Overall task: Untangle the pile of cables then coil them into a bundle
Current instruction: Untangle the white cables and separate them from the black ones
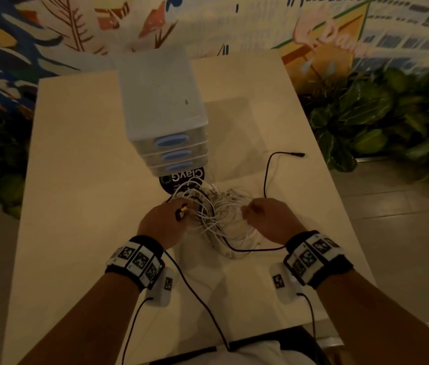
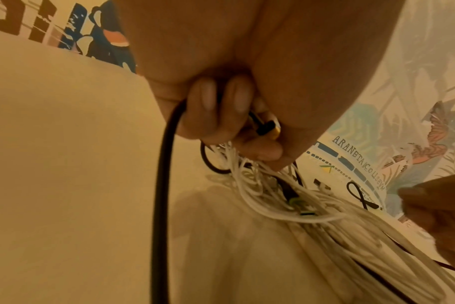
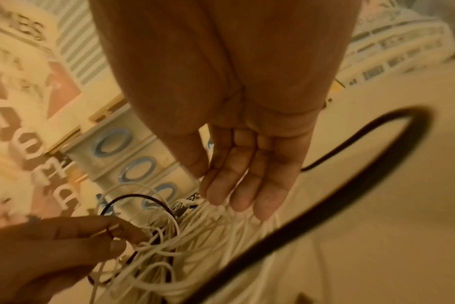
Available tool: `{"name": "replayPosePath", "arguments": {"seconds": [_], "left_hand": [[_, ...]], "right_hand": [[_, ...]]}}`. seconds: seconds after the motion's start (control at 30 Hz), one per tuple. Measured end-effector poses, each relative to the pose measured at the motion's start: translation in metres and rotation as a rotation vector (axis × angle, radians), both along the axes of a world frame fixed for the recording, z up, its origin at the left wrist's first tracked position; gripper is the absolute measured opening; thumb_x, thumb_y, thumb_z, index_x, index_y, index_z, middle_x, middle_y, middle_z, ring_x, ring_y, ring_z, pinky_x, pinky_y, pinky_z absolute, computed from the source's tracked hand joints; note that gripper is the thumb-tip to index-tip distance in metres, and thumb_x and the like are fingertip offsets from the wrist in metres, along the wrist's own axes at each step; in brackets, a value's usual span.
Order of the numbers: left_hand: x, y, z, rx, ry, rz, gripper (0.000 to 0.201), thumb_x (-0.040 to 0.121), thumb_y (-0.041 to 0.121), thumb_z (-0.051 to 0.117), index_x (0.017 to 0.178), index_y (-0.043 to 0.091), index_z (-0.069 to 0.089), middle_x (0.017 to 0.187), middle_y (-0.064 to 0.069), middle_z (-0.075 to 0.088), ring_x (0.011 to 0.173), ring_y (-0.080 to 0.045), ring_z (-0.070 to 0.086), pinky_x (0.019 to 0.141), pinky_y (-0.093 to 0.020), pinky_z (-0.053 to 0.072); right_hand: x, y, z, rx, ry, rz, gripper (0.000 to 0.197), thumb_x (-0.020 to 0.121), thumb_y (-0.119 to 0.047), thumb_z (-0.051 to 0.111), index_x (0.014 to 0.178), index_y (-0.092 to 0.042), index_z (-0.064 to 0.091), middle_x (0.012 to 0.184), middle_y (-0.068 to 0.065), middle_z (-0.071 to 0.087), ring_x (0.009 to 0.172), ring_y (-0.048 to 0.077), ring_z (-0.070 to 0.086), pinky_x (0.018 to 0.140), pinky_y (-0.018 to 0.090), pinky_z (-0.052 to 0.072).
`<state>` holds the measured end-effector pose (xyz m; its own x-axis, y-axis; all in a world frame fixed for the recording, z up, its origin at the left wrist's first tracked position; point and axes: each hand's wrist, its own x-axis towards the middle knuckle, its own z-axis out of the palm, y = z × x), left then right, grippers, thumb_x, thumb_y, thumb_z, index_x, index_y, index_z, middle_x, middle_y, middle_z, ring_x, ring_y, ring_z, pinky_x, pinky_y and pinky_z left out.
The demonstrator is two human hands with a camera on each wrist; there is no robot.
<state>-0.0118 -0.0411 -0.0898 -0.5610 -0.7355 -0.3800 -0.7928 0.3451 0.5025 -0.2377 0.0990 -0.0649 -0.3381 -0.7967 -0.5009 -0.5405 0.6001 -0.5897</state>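
A tangled pile of white and black cables (image 1: 221, 217) lies on the cream table (image 1: 76, 180) between my hands. My left hand (image 1: 167, 219) is at the pile's left edge. Its fingers (image 2: 208, 98) curl round a black cable whose gold-tipped plug (image 2: 268, 127) sticks out by the thumb. That black cable (image 2: 164, 185) runs back under my wrist. My right hand (image 3: 237, 197) is at the pile's right edge, fingers nearly straight, fingertips touching white strands (image 3: 208, 236). One black lead (image 1: 267, 177) loops out of the pile toward the far right, ending in a plug (image 1: 297, 154).
A white three-drawer unit with blue handles (image 1: 160, 109) stands just behind the pile, partly on a round black sticker (image 1: 184, 180). Another black cable (image 3: 351, 156) arcs close under my right wrist. Leafy plants (image 1: 366, 122) sit beyond the table's right edge.
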Motion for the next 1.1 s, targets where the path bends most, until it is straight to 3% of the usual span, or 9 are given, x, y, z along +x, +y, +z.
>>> {"name": "replayPosePath", "arguments": {"seconds": [0.17, 0.43, 0.53, 0.63, 0.73, 0.8, 0.9, 1.0, 1.1], "left_hand": [[0.002, 0.000, 0.005, 0.018, -0.054, -0.056, 0.039, 0.096, 0.035, 0.059, 0.135, 0.035, 0.056, 0.083, 0.008, 0.054, 0.076, -0.020, 0.053, 0.073, -0.032, 0.047], [-0.001, 0.006, 0.010, -0.014, -0.091, -0.074, 0.044, 0.090, 0.047, 0.066, 0.131, 0.033, 0.058, 0.096, 0.002, 0.066, 0.092, -0.027, 0.064, 0.076, -0.032, 0.049], [0.000, 0.009, 0.009, -0.016, -0.104, -0.069, 0.046, 0.091, 0.052, 0.063, 0.133, 0.033, 0.058, 0.117, 0.001, 0.069, 0.104, -0.027, 0.064, 0.082, -0.034, 0.051], [-0.003, 0.009, 0.011, 0.031, -0.101, -0.087, 0.039, 0.093, 0.052, 0.059, 0.126, 0.032, 0.062, 0.109, 0.002, 0.068, 0.092, -0.024, 0.061, 0.078, -0.033, 0.048], [-0.007, 0.008, 0.017, 0.003, -0.058, -0.108, 0.029, 0.098, 0.045, 0.055, 0.119, 0.028, 0.066, 0.085, 0.007, 0.061, 0.075, -0.019, 0.053, 0.070, -0.029, 0.041], [-0.010, 0.006, 0.021, -0.016, -0.024, -0.092, 0.030, 0.100, 0.042, 0.052, 0.124, 0.028, 0.064, 0.095, 0.002, 0.067, 0.078, -0.019, 0.054, 0.072, -0.030, 0.043], [-0.017, 0.003, 0.021, 0.005, -0.009, -0.046, 0.032, 0.100, 0.040, 0.051, 0.127, 0.028, 0.063, 0.109, -0.001, 0.069, 0.087, -0.023, 0.060, 0.076, -0.033, 0.048], [-0.020, 0.004, 0.022, -0.044, -0.040, -0.053, 0.029, 0.099, 0.041, 0.051, 0.121, 0.028, 0.066, 0.091, 0.003, 0.067, 0.075, -0.020, 0.055, 0.068, -0.030, 0.044], [-0.022, 0.010, 0.033, -0.194, 0.038, -0.081, 0.019, 0.098, 0.042, 0.054, 0.106, 0.030, 0.067, 0.066, 0.010, 0.053, 0.058, -0.009, 0.048, 0.055, -0.027, 0.039]], "right_hand": [[0.011, 0.035, 0.005, 0.145, 0.089, 0.285, 0.042, 0.075, -0.069, 0.072, 0.089, -0.030, 0.063, 0.089, -0.013, 0.064, 0.087, 0.008, 0.059, 0.078, 0.027, 0.050], [0.042, 0.038, 0.005, 0.210, -0.005, 0.412, 0.053, 0.089, -0.077, 0.048, 0.099, -0.028, 0.063, 0.089, -0.008, 0.058, 0.085, 0.012, 0.054, 0.077, 0.030, 0.043], [0.050, 0.026, 0.006, 0.116, -0.006, 0.371, 0.046, 0.099, -0.062, 0.047, 0.097, -0.020, 0.066, 0.086, -0.003, 0.059, 0.082, 0.016, 0.055, 0.073, 0.029, 0.040], [0.053, 0.014, 0.003, 0.144, 0.033, 0.428, 0.037, 0.103, -0.043, 0.050, 0.102, -0.013, 0.071, 0.090, 0.002, 0.060, 0.087, 0.021, 0.055, 0.075, 0.029, 0.039], [0.058, 0.011, 0.000, 0.265, -0.044, 0.466, 0.055, 0.097, -0.062, 0.050, 0.097, -0.012, 0.074, 0.083, 0.003, 0.062, 0.079, 0.019, 0.057, 0.078, 0.032, 0.046], [0.062, 0.012, -0.002, 0.319, -0.114, 0.446, 0.059, 0.095, -0.070, 0.046, 0.088, -0.019, 0.074, 0.078, -0.002, 0.062, 0.075, 0.013, 0.056, 0.080, 0.032, 0.046], [0.063, 0.016, -0.006, 0.297, -0.211, 0.383, 0.039, 0.104, -0.044, 0.046, 0.098, -0.021, 0.077, 0.094, -0.008, 0.067, 0.087, 0.009, 0.058, 0.089, 0.029, 0.047], [0.062, 0.025, -0.009, 0.285, -0.293, 0.234, 0.027, 0.104, -0.029, 0.048, 0.102, -0.017, 0.072, 0.083, -0.006, 0.069, 0.063, 0.003, 0.062, 0.061, 0.016, 0.049], [0.055, 0.037, -0.010, 0.175, -0.166, 0.160, 0.031, 0.101, -0.033, 0.053, 0.085, -0.019, 0.075, 0.078, -0.007, 0.074, 0.059, 0.001, 0.062, 0.056, 0.012, 0.044]]}}
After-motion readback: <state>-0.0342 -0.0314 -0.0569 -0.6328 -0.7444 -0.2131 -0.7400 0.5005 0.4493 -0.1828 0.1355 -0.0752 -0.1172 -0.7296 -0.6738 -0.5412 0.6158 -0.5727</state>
